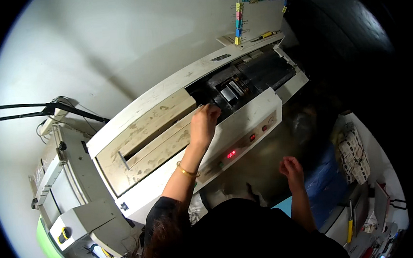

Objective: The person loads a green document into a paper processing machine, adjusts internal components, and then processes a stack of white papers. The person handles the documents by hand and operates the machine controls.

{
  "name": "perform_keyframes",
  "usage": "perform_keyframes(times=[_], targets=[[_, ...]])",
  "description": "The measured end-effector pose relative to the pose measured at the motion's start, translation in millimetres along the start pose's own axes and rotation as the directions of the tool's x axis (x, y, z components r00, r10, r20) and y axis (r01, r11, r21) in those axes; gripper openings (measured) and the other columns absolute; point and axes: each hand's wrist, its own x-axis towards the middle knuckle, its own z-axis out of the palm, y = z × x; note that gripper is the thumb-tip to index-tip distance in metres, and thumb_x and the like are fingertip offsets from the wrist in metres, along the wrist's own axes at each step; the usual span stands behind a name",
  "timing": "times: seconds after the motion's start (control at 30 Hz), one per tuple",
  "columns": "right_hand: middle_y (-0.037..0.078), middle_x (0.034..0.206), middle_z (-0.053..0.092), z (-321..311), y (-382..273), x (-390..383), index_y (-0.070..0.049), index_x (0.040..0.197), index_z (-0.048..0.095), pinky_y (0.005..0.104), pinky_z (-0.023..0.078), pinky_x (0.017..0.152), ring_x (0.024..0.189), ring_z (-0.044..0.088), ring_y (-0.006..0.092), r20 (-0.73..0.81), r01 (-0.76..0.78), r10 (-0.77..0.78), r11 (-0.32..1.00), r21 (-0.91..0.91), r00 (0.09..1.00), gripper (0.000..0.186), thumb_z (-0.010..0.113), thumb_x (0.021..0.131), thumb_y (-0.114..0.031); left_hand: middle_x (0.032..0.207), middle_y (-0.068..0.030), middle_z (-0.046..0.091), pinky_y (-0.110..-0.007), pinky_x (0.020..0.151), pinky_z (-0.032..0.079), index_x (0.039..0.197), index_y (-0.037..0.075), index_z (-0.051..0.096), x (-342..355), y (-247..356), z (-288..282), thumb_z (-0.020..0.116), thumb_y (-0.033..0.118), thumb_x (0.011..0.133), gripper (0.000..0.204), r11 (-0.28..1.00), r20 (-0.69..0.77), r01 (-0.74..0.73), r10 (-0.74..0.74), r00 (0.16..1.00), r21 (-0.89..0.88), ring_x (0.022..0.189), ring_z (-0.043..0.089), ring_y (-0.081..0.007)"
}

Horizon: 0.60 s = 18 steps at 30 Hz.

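A long white machine (163,195) with a beige, stained slotted cover (124,169) lies diagonally before me. My left hand (205,122) is over the right end of this cover, beside the dark recess. Its fingers are bent inward and closed; what they grip, if anything, is hidden. Inside the recess sits a dark metal carriage (235,90) with shiny blocks. My right hand (292,168) hangs in the air in front of the machine's control panel (241,148), apart from everything. Its fingers are loosely bent, with a gap to the thumb and nothing visible between them.
A paper cutter-like machine (73,189) stands at the left with a yellow-black knife (64,234) on it. Colourful binder clips (238,25) line a board at the back. Blue plastic (325,183) and a tray with a yellow-handled tool (350,226) are at the right.
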Motion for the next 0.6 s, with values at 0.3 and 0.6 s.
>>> perform_keyframes(times=[0.3, 0.6], targets=[[0.003, 0.090, 0.064, 18.1, -101.8, 216.6, -0.003, 0.109, 0.062, 0.0241, 0.048, 0.070, 0.081, 0.059, 0.0103, 0.202, 0.310, -0.258, 0.903, -0.298, 0.945, 0.017, 0.056, 0.096, -0.013, 0.087, -0.0155, 0.063, -0.042, 0.075, 0.051, 0.081, 0.007, 0.066, 92.9, -50.3, 104.9, 0.058, 0.014, 0.081, 0.011, 0.900, -0.001, 0.093, -0.102, 0.995, 0.425, 0.088, 0.061, -0.0334], [0.012, 0.089, 0.064, 118.0, -97.7, 408.9, -0.005, 0.095, 0.069, 0.0371, 0.051, 0.072, 0.084, 0.062, 0.0334, 0.766, 0.866, -0.406, 0.190, -0.462, 0.498, 0.013, 0.065, 0.084, -0.009, 0.089, -0.0109, 0.063, -0.037, 0.074, 0.052, 0.082, 0.007, 0.064, 123.0, -58.7, 147.1, 0.066, 0.012, 0.074, 0.009, 0.742, -0.137, 0.299, -0.273, 0.952, 0.599, 0.089, 0.060, -0.0288]])
